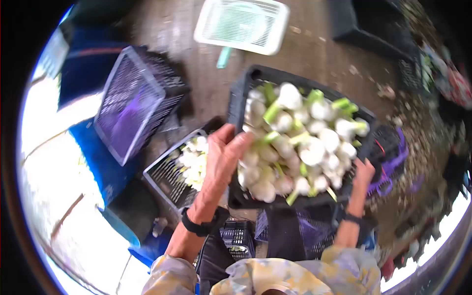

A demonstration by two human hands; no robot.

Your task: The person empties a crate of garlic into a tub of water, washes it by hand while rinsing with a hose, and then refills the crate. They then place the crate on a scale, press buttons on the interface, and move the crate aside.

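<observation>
A black crate [238, 105] full of white bulbs [312, 150] with short green stems is held in front of my body, slightly tilted. My left hand [223, 152] grips its left side, the fingers bent over the rim beside the bulbs. On the right side my right hand [363, 174] holds the crate near its lower right corner. Both wrists wear dark bands. Below and left of my left hand stands a smaller dark basket [164, 184] with pale bulbs or cloves inside.
White plastic basket [206, 37] with a green strainer [224, 56] at the top. A purple-grey crate [160, 93] lies tipped at left. Another dark crate [364, 29] stands at upper right. Scraps litter the floor at right, near purple straps [393, 164].
</observation>
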